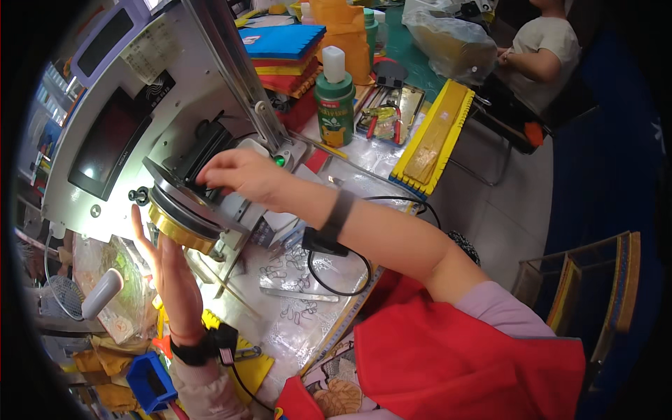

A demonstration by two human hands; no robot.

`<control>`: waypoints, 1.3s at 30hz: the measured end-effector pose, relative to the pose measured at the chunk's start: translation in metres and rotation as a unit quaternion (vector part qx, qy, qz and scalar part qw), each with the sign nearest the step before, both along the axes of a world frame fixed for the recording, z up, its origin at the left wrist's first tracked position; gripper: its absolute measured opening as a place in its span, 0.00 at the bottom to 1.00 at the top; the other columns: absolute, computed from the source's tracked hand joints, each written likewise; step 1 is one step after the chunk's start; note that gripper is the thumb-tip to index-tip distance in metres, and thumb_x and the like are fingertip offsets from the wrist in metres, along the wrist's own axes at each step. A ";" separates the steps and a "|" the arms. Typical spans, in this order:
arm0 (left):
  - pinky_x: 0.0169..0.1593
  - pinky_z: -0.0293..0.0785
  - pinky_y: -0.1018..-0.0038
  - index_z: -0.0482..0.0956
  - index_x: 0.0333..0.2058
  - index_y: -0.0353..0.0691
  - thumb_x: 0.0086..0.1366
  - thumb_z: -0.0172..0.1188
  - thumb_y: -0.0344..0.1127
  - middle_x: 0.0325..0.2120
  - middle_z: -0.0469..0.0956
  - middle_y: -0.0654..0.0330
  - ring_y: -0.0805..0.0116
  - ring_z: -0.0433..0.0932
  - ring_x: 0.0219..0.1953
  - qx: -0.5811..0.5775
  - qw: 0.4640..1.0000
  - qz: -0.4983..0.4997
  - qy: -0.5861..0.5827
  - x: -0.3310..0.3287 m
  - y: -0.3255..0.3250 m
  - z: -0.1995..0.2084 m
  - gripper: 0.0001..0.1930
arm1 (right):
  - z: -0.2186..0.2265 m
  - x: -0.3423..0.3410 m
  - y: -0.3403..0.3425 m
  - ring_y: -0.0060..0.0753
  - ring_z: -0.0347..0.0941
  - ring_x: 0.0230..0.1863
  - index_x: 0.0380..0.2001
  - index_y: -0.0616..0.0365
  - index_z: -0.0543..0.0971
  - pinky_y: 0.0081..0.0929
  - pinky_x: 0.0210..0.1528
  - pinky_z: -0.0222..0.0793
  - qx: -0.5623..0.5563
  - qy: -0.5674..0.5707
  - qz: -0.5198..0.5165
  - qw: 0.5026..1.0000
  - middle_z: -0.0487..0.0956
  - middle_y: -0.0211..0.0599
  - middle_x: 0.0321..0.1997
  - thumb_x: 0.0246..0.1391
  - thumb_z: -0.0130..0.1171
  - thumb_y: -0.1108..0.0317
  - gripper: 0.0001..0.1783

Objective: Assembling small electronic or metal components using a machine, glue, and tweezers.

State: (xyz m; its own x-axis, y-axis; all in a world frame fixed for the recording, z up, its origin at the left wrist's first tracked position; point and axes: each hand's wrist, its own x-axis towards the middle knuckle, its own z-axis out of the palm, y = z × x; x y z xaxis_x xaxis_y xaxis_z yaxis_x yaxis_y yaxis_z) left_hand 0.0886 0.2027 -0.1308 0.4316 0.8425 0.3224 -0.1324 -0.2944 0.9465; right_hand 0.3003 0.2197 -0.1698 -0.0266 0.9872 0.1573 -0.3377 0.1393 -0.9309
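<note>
Over the desk (339, 271), centre-left, a golden wheel (180, 233) is flanked by the outstretched left hand (178, 283) and curled right hand (241, 178), whose grip cannot be told.

We see a person wearing a red outer garment (469, 350) and two black wrist straps.

Our view shows a lilac right sleeve (505, 308) ending above the elbow and a pale pinkish left sleeve (199, 388) covering the forearm. The right strap (339, 215) and left strap (192, 352) each carry a boxy black module with a black cable.
</note>
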 end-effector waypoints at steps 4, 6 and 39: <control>0.66 0.53 0.70 0.36 0.72 0.48 0.72 0.48 0.33 0.61 0.63 0.52 0.66 0.64 0.62 -0.074 0.993 -0.030 -0.081 0.014 0.016 0.003 0.37 | 0.007 -0.020 0.021 0.21 0.75 0.44 0.45 0.62 0.82 0.21 0.50 0.69 0.019 -0.059 0.059 0.996 0.82 0.31 0.42 0.59 0.59 0.68 0.13; 0.66 0.54 0.70 0.36 0.72 0.47 0.72 0.48 0.33 0.61 0.64 0.50 0.65 0.64 0.63 -0.090 0.990 -0.071 -0.080 0.006 0.012 0.008 0.37 | 0.014 -0.019 0.014 0.20 0.75 0.43 0.47 0.63 0.81 0.21 0.49 0.69 0.029 -0.061 0.031 0.997 0.83 0.32 0.41 0.58 0.60 0.68 0.15; 0.37 0.74 0.64 0.78 0.30 0.39 0.55 0.65 0.30 0.31 0.74 0.55 0.53 0.77 0.32 0.275 0.808 -0.132 0.505 0.004 -0.044 -0.053 0.06 | -0.077 -0.024 -0.156 0.42 0.76 0.29 0.37 0.52 0.80 0.37 0.33 0.74 0.144 -0.607 -0.142 0.768 0.74 0.39 0.36 0.47 0.56 0.73 0.12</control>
